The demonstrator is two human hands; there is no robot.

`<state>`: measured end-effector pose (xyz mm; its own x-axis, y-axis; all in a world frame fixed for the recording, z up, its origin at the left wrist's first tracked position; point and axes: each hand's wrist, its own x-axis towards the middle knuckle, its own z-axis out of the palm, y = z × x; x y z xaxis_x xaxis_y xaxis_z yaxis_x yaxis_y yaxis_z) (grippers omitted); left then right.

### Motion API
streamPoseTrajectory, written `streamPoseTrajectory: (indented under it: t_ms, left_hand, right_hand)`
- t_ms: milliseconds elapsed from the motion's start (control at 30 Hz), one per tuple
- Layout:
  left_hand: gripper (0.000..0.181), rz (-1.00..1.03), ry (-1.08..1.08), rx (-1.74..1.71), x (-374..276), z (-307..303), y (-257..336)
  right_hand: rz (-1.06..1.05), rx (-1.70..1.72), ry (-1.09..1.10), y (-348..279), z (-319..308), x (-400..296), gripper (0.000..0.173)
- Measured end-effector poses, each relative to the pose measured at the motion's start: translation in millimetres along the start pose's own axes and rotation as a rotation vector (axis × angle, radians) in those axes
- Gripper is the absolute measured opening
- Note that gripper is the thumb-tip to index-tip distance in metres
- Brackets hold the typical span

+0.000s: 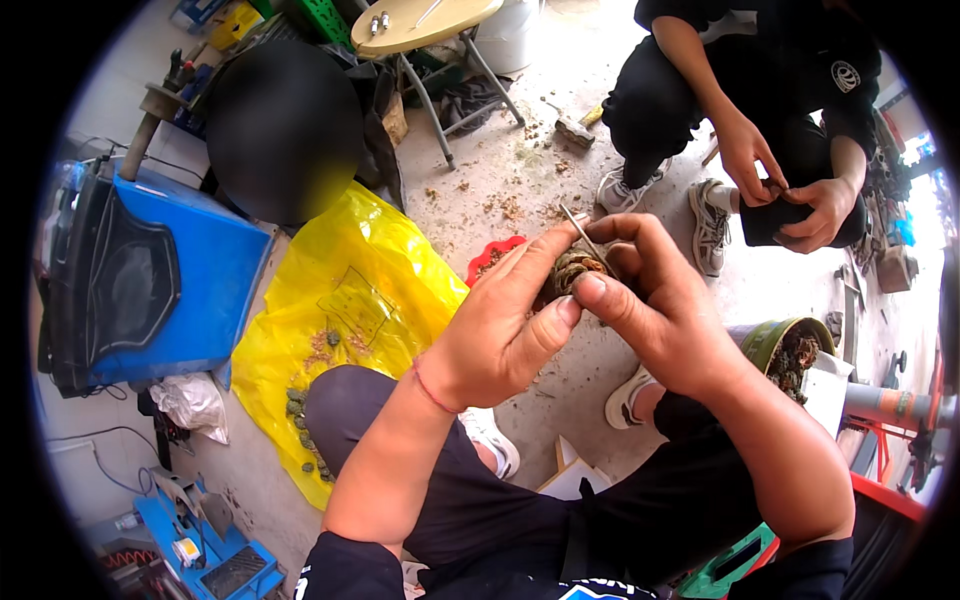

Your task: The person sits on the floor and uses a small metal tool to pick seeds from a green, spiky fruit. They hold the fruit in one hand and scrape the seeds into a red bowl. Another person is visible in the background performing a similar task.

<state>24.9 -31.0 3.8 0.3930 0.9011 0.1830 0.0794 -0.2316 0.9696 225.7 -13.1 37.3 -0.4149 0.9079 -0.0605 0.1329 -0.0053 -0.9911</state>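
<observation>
My left hand (506, 322) holds a rough, layered brown cone-like piece (574, 271) from its left side. My right hand (656, 307) grips a thin metal rod (581, 231), which lies slantwise against that piece; the right thumb touches the piece too. Both thumbs are close together on the near side, and the fingers partly hide what is held. Just behind my left fingers, a red scalloped dish (491, 251) with brown bits in it stands on the floor, partly covered by the hand.
A yellow plastic sheet (360, 247) with dark lumps (296, 405) spreads at left beside a blue machine (187, 262). A tub (772, 345) of dark lumpy pieces stands right. A co-worker's hands (795, 195) work opposite. Beyond are a hammer (576, 133) and a round folding table (427, 26).
</observation>
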Motion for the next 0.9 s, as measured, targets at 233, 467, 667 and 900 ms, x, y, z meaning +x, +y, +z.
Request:
streamPoseTrajectory:
  t_ms: [233, 467, 667, 900]
  left_hand:
    - [0.057, 0.088, 0.098, 0.168, -6.1, -2.7, 5.4]
    - [0.050, 0.153, 0.155, 0.173, -6.5, -6.6, 5.9]
    - [0.051, 0.073, 0.162, -0.113, -2.0, -0.2, 12.4]
    - [0.051, 0.007, 0.121, -0.328, -2.8, 3.0, 17.0]
  right_hand:
    - [0.038, -0.008, 0.072, -12.2, 16.6, -4.5, 0.026]
    - [0.131, 0.136, 0.046, -15.2, 19.0, -2.4, 0.024]
    - [-0.009, 0.228, -0.030, -3.9, 12.3, -1.3, 0.046]
    - [-0.011, 0.045, 0.008, -8.7, 14.4, -2.3, 0.053]
